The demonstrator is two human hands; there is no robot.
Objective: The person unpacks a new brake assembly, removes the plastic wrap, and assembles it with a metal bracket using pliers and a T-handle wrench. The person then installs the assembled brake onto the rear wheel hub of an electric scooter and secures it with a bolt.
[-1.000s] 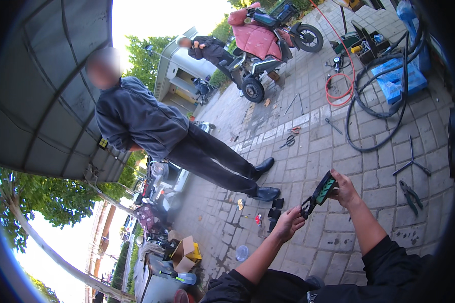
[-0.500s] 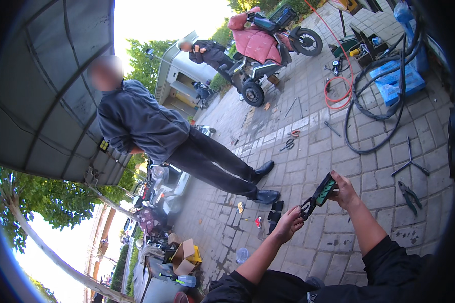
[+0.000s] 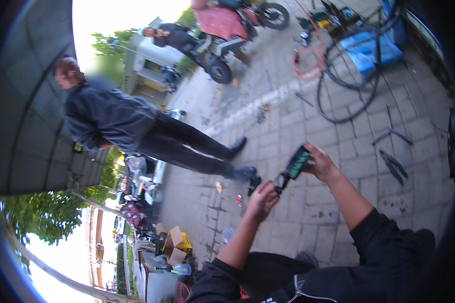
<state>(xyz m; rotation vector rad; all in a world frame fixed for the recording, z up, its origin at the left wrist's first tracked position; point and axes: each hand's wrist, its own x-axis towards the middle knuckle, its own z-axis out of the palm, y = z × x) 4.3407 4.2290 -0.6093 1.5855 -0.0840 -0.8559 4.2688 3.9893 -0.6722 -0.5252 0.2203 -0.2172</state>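
Note:
Both of my hands hold one black part with a green patterned panel (image 3: 299, 162), its exact kind unclear. My right hand (image 3: 319, 162) grips its upper end, fingers wrapped behind it. The lower end, with a ring-like black piece, is pinched by my left hand (image 3: 263, 201). The part is tilted, held above the brick paving. To the right of my hands lie green-handled pliers (image 3: 393, 166) and a three-armed Y-shaped wrench (image 3: 391, 132). A dark object (image 3: 254, 186) lies on the ground beyond my left hand.
A person in dark clothes (image 3: 119, 118) stands at left, shoes near my hands; another (image 3: 171, 39) is farther back. A three-wheeled vehicle with a red cover (image 3: 220, 22), black hose (image 3: 321, 96), orange hose (image 3: 296, 70), blue plastic bag (image 3: 369, 53) and open cardboard box (image 3: 176, 245) surround the paved area.
The view has shifted, so most things appear farther left and higher. Both hands still hold the black and green part. The standing person's head has turned.

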